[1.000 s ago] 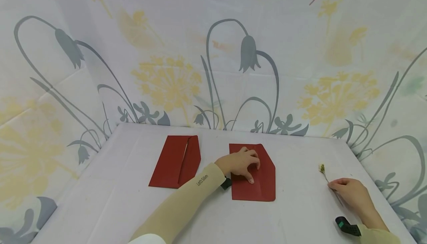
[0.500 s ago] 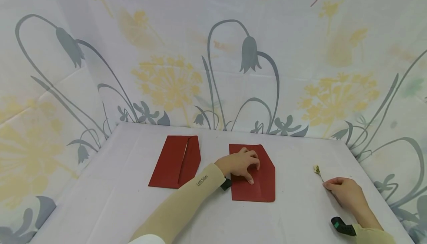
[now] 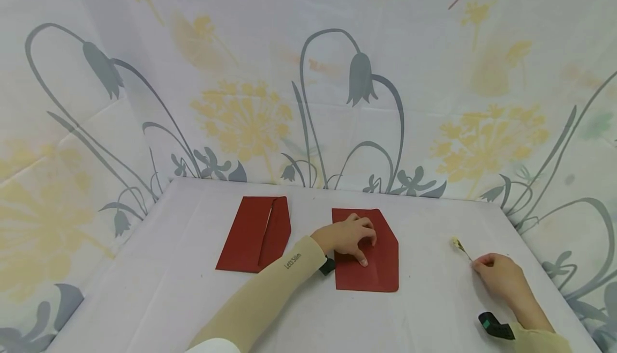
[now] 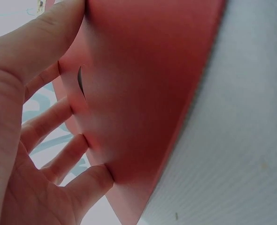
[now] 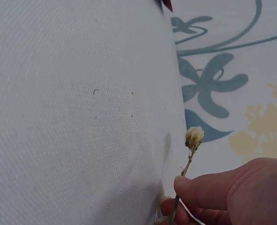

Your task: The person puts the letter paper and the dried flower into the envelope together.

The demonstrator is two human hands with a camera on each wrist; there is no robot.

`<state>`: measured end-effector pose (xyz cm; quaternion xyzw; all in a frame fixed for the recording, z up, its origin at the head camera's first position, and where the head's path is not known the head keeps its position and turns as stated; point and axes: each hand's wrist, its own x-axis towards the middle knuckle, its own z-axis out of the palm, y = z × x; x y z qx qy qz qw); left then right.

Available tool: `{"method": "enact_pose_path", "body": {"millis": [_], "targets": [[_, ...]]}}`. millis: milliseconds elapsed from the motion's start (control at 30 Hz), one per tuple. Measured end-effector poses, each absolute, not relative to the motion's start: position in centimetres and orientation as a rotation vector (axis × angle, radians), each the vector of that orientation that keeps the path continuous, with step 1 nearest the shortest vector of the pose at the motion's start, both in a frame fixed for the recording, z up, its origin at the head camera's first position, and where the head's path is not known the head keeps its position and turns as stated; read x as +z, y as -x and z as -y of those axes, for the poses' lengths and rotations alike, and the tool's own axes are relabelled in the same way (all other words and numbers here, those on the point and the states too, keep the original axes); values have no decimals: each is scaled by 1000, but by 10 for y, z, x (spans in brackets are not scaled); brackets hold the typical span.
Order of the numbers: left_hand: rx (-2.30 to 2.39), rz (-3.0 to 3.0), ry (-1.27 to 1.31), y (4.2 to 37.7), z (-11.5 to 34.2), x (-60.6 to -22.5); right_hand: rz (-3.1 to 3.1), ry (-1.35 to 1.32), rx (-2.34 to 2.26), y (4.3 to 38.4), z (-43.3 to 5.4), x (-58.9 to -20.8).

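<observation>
My left hand (image 3: 348, 236) rests its spread fingertips on a red envelope (image 3: 385, 267) in the middle of the table. In the left wrist view the thumb and fingers (image 4: 77, 152) touch the envelope's face (image 4: 129, 93), where a short dark slit shows. Over at the right, my right hand (image 3: 503, 277) pinches the thin stem of a small dried flower (image 3: 456, 243) between thumb and fingertips. The right wrist view has its pale head (image 5: 195, 137) upward, above the thumb; the stem's lower end is hidden by the fingers.
Another red envelope (image 3: 243, 235), its flap folded over, lies left of the left forearm. White cloth covers the table (image 3: 434, 315). A flower-printed curtain (image 3: 419, 90) stands behind it. Black wrist devices sit near both wrists.
The right hand and the flower have shifted somewhat left, and less of the stem now shows below the fingers. My left hand stays in place on the envelope.
</observation>
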<state>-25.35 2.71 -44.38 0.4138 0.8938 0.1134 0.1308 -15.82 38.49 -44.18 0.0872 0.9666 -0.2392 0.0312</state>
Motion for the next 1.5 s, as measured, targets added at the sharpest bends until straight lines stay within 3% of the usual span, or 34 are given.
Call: {"method": "enact_pose_path", "body": {"millis": [1500], "targets": [[328,-2607,-1193,253,-28,-447,-2868,-245,-1122,162,-364,-443]]}}
